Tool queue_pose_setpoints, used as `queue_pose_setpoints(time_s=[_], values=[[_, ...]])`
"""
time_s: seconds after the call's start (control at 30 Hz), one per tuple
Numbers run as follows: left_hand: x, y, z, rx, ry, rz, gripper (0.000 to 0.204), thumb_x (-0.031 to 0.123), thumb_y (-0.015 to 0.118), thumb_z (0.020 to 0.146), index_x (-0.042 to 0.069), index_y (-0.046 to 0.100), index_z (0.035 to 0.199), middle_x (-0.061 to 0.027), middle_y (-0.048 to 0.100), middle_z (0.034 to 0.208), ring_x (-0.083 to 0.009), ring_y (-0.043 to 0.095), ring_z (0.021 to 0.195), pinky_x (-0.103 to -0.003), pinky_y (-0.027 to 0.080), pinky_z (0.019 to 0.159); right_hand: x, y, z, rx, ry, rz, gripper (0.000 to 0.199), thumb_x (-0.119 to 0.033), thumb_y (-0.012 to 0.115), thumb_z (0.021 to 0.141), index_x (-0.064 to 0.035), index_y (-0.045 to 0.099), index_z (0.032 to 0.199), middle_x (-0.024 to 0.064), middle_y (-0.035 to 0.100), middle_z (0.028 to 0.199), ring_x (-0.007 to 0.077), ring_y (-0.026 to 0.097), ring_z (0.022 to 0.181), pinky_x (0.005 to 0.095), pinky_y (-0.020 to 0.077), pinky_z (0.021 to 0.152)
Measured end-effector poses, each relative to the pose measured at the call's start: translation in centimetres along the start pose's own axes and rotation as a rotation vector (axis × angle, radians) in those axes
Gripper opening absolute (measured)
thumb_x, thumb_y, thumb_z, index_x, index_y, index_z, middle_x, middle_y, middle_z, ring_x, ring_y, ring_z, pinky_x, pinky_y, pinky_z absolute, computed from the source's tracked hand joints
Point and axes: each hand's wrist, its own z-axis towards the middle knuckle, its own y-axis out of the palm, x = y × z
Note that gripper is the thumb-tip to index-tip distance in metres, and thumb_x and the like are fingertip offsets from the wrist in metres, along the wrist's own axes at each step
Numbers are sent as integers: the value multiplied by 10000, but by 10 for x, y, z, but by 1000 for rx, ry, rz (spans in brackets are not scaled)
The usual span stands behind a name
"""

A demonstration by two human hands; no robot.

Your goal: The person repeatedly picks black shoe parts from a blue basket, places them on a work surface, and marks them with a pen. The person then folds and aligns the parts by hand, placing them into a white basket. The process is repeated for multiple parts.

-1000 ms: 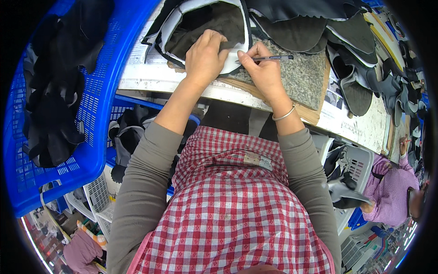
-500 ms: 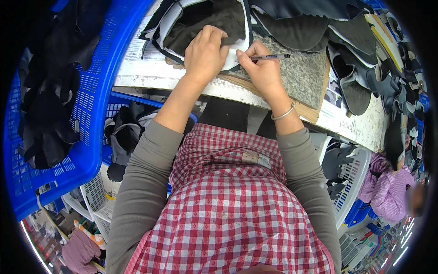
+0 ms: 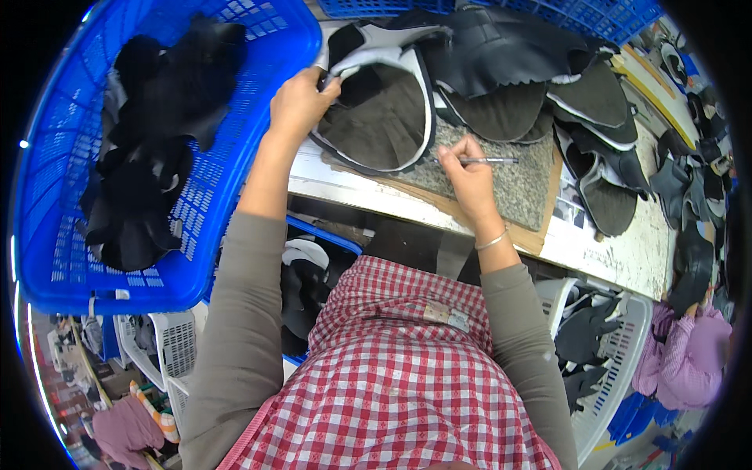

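While the left hand point(image 3: 298, 103) pinches the white-edged rim of a black shoe upper point(image 3: 380, 117), the right hand point(image 3: 470, 174) grips a slim pen point(image 3: 499, 160) between thumb and fingers, its left end just beside that upper. Spread open between both hands, the upper overlaps a speckled stone slab point(image 3: 521, 192) that extends beneath the right hand. Beyond the right hand lie other black pieces point(image 3: 505, 113), and left of the left hand stands a blue basket point(image 3: 133, 301).

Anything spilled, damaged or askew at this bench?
No spill visible. The white tabletop looks scuffed and stained toward its right end, probably just wear. The left hand holds the black-and-white piece and the right hand a pen; nothing odd there.
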Motion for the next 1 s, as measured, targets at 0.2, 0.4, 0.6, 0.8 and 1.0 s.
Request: queue_pose_setpoints(time_s=[0.2, 0.4, 0.6, 0.8, 1.0], values=[[-16, -37, 40, 487, 152, 77, 259, 255, 685, 817, 17, 657, 719, -234, 696, 756, -424, 703, 719, -513, 580, 670, -6, -3, -7, -18, 19, -2, 272, -148, 709, 990, -100, 512, 809, -67, 491, 752, 37, 402, 711, 234, 357, 633], [-11, -23, 72, 118, 241, -126, 526, 352, 768, 860, -34, 630, 1191, -266, 652, 1216, -426, 629, 1150, -461, 516, 995, -13, 3, -5, -88, -20, 12, 273, -154, 691, 1006, -99, 499, 819, -54, 493, 729, 35, 404, 666, 220, 342, 618], [-164, -11, 84, 674, -6, 54, 475, 42, 640, 862, 37, 556, 1329, -223, 545, 1352, -410, 527, 1236, -518, 445, 1062, -13, -1, -7, -84, 11, -53, 266, -132, 694, 1003, -76, 497, 834, -38, 524, 747, 34, 437, 696, 223, 368, 632], [-355, -41, 47, 696, -1336, -147, 921, 313, 939, 722, -159, 464, 1355, -274, 534, 1423, -412, 508, 1338, -442, 441, 1107, -13, 8, -3, -109, 8, -93, 268, -126, 699, 997, -67, 497, 832, -34, 531, 732, 28, 445, 681, 220, 365, 617], [-362, -41, 23, 305, -904, -858, 279, 184, 869, 851, 22, 686, 985, -59, 663, 796, -121, 648, 683, -226, 497, 550, -11, 11, -3, -98, -9, -129, 272, -139, 703, 997, -69, 499, 830, -38, 523, 727, 30, 439, 678, 220, 359, 605]])
